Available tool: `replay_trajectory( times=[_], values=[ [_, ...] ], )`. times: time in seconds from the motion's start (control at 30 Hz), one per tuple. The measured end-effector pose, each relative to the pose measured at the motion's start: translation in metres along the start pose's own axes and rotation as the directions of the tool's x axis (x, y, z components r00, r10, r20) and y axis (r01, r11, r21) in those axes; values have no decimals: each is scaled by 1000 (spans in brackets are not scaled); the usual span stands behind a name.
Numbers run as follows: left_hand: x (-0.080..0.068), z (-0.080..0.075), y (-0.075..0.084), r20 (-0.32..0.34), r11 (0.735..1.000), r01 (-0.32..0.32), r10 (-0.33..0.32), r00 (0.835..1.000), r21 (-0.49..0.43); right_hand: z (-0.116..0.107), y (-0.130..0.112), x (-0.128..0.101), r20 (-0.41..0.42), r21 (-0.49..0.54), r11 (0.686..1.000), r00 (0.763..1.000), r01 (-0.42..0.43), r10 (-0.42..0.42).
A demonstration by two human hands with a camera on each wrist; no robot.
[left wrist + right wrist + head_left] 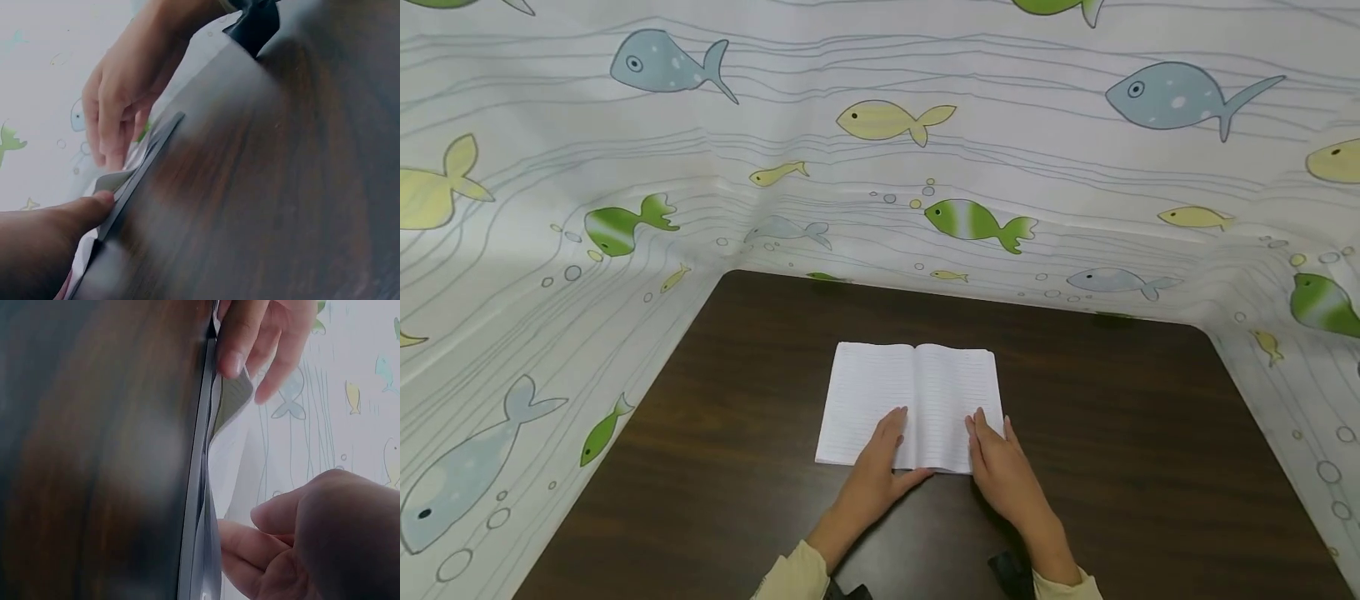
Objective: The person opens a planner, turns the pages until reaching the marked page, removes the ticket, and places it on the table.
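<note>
At lower centre we count one open notebook [874, 379], under two hands: left hand [874, 477] over its left page [857, 417], right hand [1009, 477] at its right edge; apart, relaxed.

Passing room flanks the notebook [876, 400] on the table [1112, 417]; fish-patterned sheeting [1037, 167] blocks beyond.

Two hands [868, 479] [1006, 475], one notebook [874, 387], one table [715, 433] show.

Dark brown bench [1120, 433] with a streaked wood-grain surface, a soft sheen near its front and rounded far corners; directly on it, around the middle, lies an open rectangular notebook of white ruled paper [919, 396], its fold running front to back
</note>
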State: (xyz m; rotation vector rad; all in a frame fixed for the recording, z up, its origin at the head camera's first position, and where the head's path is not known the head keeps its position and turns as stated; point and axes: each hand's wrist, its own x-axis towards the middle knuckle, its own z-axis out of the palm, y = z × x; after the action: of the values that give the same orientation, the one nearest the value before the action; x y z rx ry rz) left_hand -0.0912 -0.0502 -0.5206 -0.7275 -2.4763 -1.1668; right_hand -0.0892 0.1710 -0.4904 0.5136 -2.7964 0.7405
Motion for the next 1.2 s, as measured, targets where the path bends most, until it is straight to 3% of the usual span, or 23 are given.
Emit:
replay_trajectory(
  times=[0.23, 0.43, 0.6, 0.7, 0.8, 0.87, 0.97, 1.2],
  values=[
    [5, -8, -2, 42, 999, -35, 34, 999, 18, 2, -4, 0, -75, 18, 999, 996, 51, -49],
    [5, -14, 0, 43, 998, -18, 15, 999, 65, -1, -3, 1, -63, 126, 991, 997, -36, 44],
    [6, -16, 4, -96, 998, 53, -49, 994, 34, -4, 1, 0, -26, 127, 981, 989, -144, 148],
    [8, -20, 3, -218, 993, 104, -89, 972, 60, -5, 3, -1, -10, 105, 978, 983, -179, 181],
    [8, -25, -2, -331, 974, 168, -110, 937, 152, -6, 5, -2, 8, 88, 977, 981, -196, 196],
    [7, -28, -5, -359, 954, 215, -129, 924, 209, -6, 6, -2, 13, 81, 976, 979, -202, 201],
    [7, -30, -9, -366, 928, 261, -154, 918, 265, -7, 8, -2, 13, 75, 976, 979, -205, 205],
    [11, -39, -15, -422, 930, 271, -147, 895, 249, -7, 9, -1, 23, 77, 973, 976, -217, 215]
  ],
)
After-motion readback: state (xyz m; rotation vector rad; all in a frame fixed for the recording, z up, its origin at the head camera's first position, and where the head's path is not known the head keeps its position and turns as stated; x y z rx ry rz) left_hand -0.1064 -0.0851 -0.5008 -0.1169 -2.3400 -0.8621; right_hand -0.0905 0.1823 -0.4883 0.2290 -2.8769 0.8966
